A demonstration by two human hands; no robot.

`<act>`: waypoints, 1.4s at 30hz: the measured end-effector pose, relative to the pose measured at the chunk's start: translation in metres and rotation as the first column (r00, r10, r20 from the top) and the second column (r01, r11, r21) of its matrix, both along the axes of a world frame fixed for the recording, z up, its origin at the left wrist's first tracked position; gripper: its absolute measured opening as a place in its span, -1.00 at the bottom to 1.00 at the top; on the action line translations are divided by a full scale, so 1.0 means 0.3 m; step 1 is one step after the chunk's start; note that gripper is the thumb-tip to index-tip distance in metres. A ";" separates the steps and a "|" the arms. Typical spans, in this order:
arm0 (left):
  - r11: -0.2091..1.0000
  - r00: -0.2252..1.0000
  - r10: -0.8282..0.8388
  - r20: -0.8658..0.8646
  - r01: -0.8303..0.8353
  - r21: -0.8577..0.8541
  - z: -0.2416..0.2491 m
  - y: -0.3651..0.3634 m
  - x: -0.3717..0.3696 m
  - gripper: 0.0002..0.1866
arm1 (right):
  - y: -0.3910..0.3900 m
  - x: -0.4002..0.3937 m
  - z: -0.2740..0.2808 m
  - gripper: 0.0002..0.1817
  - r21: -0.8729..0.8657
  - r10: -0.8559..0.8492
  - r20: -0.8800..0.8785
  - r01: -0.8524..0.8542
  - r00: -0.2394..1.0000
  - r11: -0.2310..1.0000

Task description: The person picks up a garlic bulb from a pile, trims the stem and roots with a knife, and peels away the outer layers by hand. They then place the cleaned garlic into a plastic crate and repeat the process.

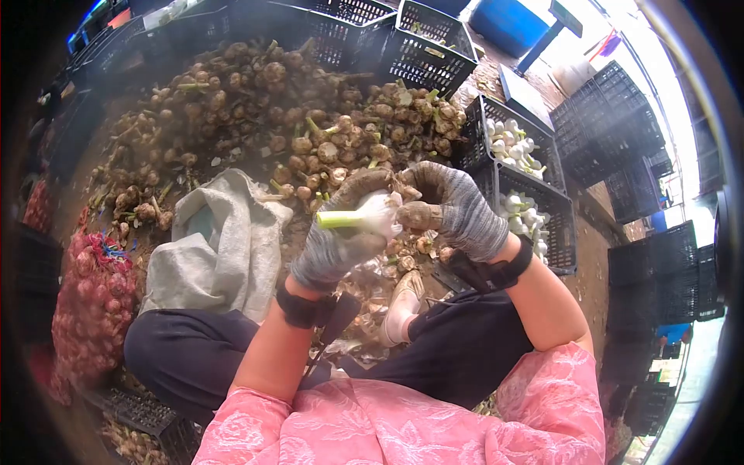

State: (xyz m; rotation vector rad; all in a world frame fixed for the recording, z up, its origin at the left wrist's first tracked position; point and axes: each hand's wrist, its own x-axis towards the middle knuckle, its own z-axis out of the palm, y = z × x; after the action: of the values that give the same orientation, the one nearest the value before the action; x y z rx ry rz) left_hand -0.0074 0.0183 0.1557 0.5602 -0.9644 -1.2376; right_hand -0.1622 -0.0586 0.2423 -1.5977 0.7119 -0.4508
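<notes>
A white garlic bulb (378, 215) with a short cut green stem is held up in front of my chest, its stem pointing left. My left hand (335, 246), in a soiled grey knit glove, is closed around the bulb from the stem side. At the root end, my right hand (465, 213), gloved the same way, pinches with thumb and fingers against the bulb's loose outer skin. Brownish skin (403, 188) shows between the two hands. Dark bands circle both wrists. Below the hands lie loose peelings and a few unpeeled bulbs (405, 263).
A large heap of unpeeled garlic (256, 101) spreads ahead. Black crates (542, 225) of white bulbs stand at the right, with more stacked crates (608, 112) beyond. A pale sack (225, 248) and a red net bag (93, 298) of garlic lie at the left.
</notes>
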 end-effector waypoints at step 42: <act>0.726 0.559 -0.346 -0.753 0.669 0.162 -0.024 -0.012 -0.052 -0.70 | -0.003 0.073 -0.076 -0.72 0.314 -0.181 0.022 0.165 0.983 0.935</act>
State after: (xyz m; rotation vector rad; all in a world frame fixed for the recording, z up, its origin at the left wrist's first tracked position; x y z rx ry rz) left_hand -0.0231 0.0148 0.1484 0.0827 -0.1767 -2.0561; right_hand -0.1404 -0.0596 0.2194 -1.2285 0.8454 -0.4796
